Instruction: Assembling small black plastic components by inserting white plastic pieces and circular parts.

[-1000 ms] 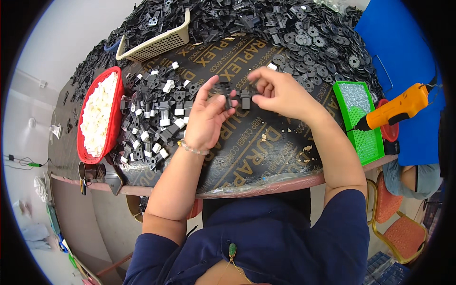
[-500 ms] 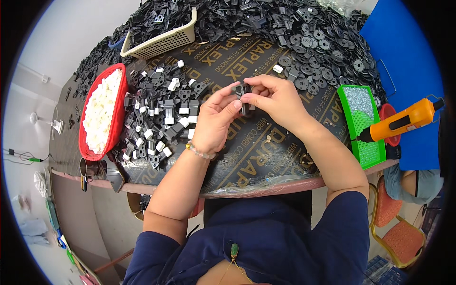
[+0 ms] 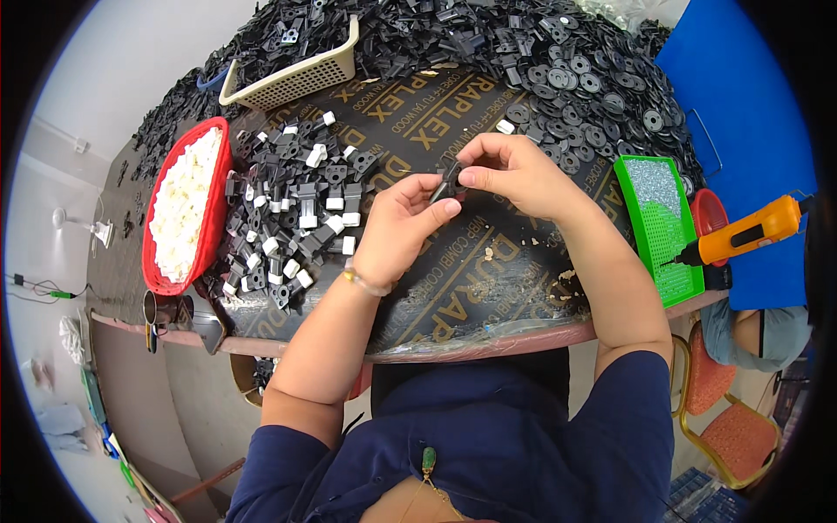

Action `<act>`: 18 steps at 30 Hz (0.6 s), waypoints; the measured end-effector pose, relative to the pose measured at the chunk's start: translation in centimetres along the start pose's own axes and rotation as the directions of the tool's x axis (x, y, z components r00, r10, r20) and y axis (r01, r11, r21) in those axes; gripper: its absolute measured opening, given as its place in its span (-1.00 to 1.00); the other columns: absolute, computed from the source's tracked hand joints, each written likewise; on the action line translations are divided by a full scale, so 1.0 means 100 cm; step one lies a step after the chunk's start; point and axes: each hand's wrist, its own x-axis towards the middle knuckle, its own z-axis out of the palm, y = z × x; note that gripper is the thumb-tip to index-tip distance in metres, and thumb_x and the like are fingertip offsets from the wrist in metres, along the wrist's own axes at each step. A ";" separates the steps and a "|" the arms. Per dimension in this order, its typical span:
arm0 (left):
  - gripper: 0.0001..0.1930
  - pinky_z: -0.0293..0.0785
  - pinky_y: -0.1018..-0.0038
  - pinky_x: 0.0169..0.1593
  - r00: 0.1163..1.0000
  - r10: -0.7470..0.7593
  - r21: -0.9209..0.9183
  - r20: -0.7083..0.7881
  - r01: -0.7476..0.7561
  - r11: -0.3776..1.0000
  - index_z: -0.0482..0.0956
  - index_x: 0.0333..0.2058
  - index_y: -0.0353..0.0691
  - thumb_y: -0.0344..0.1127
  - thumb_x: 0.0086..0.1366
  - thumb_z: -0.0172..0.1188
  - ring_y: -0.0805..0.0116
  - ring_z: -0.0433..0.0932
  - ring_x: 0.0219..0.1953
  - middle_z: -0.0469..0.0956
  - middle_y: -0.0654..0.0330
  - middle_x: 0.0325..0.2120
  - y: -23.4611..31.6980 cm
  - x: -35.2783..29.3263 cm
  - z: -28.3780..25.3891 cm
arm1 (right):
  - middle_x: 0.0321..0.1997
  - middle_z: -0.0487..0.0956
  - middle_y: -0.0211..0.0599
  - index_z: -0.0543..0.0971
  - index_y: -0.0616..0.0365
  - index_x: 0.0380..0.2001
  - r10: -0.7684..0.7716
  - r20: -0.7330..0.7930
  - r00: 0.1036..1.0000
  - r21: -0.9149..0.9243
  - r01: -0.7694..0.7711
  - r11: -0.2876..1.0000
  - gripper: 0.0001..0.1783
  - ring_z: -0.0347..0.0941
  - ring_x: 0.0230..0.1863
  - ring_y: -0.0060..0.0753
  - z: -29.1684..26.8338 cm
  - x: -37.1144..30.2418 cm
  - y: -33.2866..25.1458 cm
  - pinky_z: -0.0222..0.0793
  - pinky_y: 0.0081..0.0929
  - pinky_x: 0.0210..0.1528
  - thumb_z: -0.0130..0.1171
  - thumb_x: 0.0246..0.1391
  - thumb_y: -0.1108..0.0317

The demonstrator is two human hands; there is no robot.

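Note:
Between my two hands, above the middle of the table, is a small black plastic part (image 3: 449, 180). My left hand (image 3: 403, 225) grips its near left side, thumb and fingers closed on it. From the other side my right hand (image 3: 514, 174) pinches it between thumb and fingertips. The fingers hide much of its shape. To the left lie several black plastic pieces with white blocks (image 3: 309, 220) fitted on them. One loose white block (image 3: 505, 126) rests beyond my right hand, beside black round discs (image 3: 568, 118).
A red basket (image 3: 222, 179) of white blocks stands at left. Behind it, a cream basket (image 3: 292, 85) sits among heaped black parts (image 3: 410, 35). At right are a green tray (image 3: 641, 253) of small metal pieces, an orange electric screwdriver (image 3: 750, 231) and a red bowl (image 3: 711, 213).
The black part has turned in my fingers and now tilts. My left thumb has shifted lower, and my right fingers have changed their hold slightly.

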 end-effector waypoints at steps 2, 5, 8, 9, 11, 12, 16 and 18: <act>-0.73 0.48 0.64 -0.26 0.997 0.064 0.160 -0.048 -0.055 0.986 0.57 -0.02 -0.37 -0.43 0.33 0.24 0.57 0.58 -0.31 0.67 0.22 -0.27 -0.003 0.000 -0.002 | -0.15 0.61 -0.31 0.57 0.30 -0.13 0.079 -0.009 0.997 0.025 -0.079 0.997 -0.73 0.51 -0.14 -0.59 0.002 0.000 -0.003 0.44 -0.59 -0.09 0.31 0.14 0.39; -0.77 0.48 0.66 -0.30 0.982 0.164 0.299 -0.095 -0.129 0.945 0.61 -0.09 -0.42 -0.46 0.31 0.25 0.60 0.57 -0.38 0.68 0.23 -0.35 0.004 -0.001 -0.001 | -0.28 0.61 -0.42 0.57 0.26 -0.21 0.026 -0.005 1.000 0.018 -0.026 0.999 -0.78 0.49 -0.22 -0.65 0.005 0.002 -0.005 0.42 -0.63 -0.17 0.32 0.13 0.39; -0.79 0.50 0.64 -0.30 0.980 0.160 0.227 -0.115 -0.131 0.965 0.61 -0.11 -0.43 -0.46 0.31 0.25 0.58 0.59 -0.39 0.68 0.21 -0.36 0.012 -0.004 0.001 | -0.27 0.62 -0.43 0.58 0.24 -0.21 0.005 0.007 1.000 -0.031 -0.005 0.999 -0.79 0.51 -0.21 -0.64 0.002 0.004 -0.013 0.43 -0.60 -0.13 0.31 0.15 0.36; -0.78 0.52 0.63 -0.29 0.984 0.130 0.175 -0.121 -0.108 0.979 0.61 -0.10 -0.43 -0.46 0.31 0.24 0.57 0.59 -0.39 0.68 0.21 -0.36 0.013 -0.005 0.001 | -0.25 0.63 -0.42 0.59 0.22 -0.21 0.003 0.015 1.000 -0.085 -0.002 0.996 -0.79 0.51 -0.21 -0.63 -0.006 0.008 -0.016 0.44 -0.58 -0.12 0.28 0.18 0.32; -0.79 0.51 0.62 -0.29 0.985 0.108 0.121 -0.137 -0.092 0.988 0.61 -0.10 -0.41 -0.47 0.32 0.23 0.54 0.61 -0.37 0.68 0.19 -0.34 0.015 -0.005 -0.001 | -0.21 0.66 -0.36 0.63 0.20 -0.17 -0.163 -0.198 0.967 -0.199 0.123 0.972 -0.66 0.54 -0.13 -0.52 -0.034 0.021 -0.009 0.43 -0.48 -0.01 0.16 0.27 0.12; -0.81 0.51 0.62 -0.29 0.985 0.085 0.069 -0.152 -0.075 0.995 0.60 -0.10 -0.38 -0.47 0.33 0.22 0.51 0.62 -0.35 0.69 0.17 -0.33 0.016 -0.005 -0.003 | -0.21 0.66 -0.31 0.63 0.21 -0.15 -0.190 -0.314 0.930 -0.380 0.060 0.923 -0.65 0.55 -0.13 -0.44 -0.047 0.024 -0.009 0.43 -0.45 -0.01 0.19 0.24 0.12; -0.88 0.46 0.56 -0.21 0.982 0.010 -0.264 -0.187 -0.060 0.963 0.56 -0.14 -0.24 -0.43 0.38 0.14 0.39 0.66 -0.22 0.68 0.13 -0.20 0.010 0.006 -0.008 | -0.15 0.66 -0.16 0.67 0.18 -0.15 -0.280 -0.296 0.913 -0.890 -0.157 0.428 -0.64 0.53 -0.04 -0.09 -0.080 0.032 0.028 0.41 -0.21 0.06 0.24 0.16 0.11; -0.88 0.45 0.51 -0.14 0.988 -0.017 -0.359 -0.154 -0.040 0.932 0.54 -0.14 -0.21 -0.42 0.36 0.15 0.34 0.63 -0.13 0.65 0.11 -0.13 0.009 0.009 -0.012 | -0.20 0.62 -0.23 0.68 0.15 -0.21 -0.322 -0.252 0.913 -0.950 -0.169 0.264 -0.66 0.48 -0.04 -0.05 -0.069 0.033 0.055 0.36 -0.08 0.08 0.32 0.04 0.14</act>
